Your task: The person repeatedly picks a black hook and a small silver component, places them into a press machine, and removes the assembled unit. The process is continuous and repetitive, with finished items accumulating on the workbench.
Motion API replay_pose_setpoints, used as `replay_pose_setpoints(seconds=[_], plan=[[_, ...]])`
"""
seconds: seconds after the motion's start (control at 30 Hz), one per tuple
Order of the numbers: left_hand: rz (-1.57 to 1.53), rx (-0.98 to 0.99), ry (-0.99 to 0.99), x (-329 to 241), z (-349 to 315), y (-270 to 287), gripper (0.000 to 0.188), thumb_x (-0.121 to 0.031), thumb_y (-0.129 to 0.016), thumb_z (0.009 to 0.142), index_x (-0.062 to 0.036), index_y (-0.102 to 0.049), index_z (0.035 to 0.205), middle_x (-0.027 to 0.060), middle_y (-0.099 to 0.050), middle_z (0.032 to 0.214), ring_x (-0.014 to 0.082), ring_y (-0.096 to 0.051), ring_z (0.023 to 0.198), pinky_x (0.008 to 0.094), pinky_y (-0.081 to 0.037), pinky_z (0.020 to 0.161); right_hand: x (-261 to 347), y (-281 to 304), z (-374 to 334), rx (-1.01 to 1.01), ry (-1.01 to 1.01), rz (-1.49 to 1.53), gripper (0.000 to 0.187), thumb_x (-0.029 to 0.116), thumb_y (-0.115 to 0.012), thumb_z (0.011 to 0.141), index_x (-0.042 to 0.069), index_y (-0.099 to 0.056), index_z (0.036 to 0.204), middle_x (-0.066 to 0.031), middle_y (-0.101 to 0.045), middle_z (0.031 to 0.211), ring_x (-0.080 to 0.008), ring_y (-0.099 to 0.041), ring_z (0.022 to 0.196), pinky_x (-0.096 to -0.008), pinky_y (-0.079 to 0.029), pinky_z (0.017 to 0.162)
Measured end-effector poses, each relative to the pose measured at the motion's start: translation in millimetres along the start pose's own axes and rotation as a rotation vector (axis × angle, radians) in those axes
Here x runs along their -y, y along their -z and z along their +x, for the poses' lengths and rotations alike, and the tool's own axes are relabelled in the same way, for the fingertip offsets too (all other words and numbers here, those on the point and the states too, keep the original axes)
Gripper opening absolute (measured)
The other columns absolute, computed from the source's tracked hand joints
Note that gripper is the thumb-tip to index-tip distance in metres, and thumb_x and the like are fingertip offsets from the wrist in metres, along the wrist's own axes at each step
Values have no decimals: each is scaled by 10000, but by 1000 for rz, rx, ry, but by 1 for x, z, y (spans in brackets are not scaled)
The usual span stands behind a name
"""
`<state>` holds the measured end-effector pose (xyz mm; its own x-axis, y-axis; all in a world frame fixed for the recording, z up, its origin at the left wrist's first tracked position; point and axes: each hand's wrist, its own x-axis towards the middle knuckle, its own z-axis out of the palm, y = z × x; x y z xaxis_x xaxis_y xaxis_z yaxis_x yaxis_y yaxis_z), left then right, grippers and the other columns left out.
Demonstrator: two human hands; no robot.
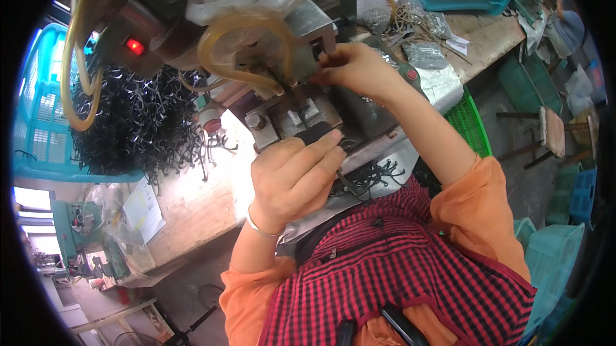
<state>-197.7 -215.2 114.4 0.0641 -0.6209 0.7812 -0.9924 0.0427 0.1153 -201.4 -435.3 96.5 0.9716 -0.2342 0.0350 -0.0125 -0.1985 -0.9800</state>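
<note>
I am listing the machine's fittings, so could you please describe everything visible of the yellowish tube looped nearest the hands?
The tube is smooth, yellowish and slightly see-through, perhaps rubber or plastic. It arches in one loop before the machine, its lower ends dropping beyond the left hand. Neither that hand nor the right hand appears to touch it.

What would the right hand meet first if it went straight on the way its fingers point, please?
The right hand would probably meet the machine's metal block first, though depth is unclear.

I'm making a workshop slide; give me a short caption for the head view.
Left hand and right hand at a machine, a heap of black curved parts to its left.
</note>
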Motion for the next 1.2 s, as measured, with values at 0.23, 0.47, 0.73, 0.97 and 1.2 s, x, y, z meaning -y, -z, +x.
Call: replay_pose_setpoints(seconds=[0.23,0.47,0.73,0.97,1.2], plan=[[-156,-181,257,-28,-32,-10,330,73,-743,691,-28,-704,1003,176,-758,1136,242,-684,754,313,-509,640,5,6,31,219,51,-67,352,216,-886,773,36,-768,1051,-68,-761,906,-167,-692,862,-349,-543,833],[615,-500,521,31,-88,63,166,-25,-771,835,-71,-725,988,78,-749,1066,246,-695,894,364,-551,816,-38,21,7,-228,60,-128,223,116,-774,859,34,-749,1065,-44,-729,856,-128,-678,814,-276,-511,747],[989,441,1069,169,-177,73,92,-155,-732,802,-77,-741,850,116,-686,996,336,-673,935,462,-555,804,-70,14,-39,-478,74,-397,177,128,-747,873,44,-781,1025,-139,-766,934,-219,-747,863,-311,-555,808],[910,240,1324,184,-200,64,113,-150,-653,801,-73,-710,861,151,-730,855,380,-700,822,482,-555,767,-52,25,-82,-454,77,-291,171,87,-756,841,48,-791,1003,-103,-773,978,-211,-731,939,-309,-545,855],[-316,-679,1221,126,-167,68,198,-225,-626,1015,-27,-629,1001,64,-679,771,103,-594,646,251,-493,615,10,-17,-51,-232,282,-115,224,105,-781,821,3,-755,1019,-90,-761,974,-182,-716,947,-305,-536,868]])
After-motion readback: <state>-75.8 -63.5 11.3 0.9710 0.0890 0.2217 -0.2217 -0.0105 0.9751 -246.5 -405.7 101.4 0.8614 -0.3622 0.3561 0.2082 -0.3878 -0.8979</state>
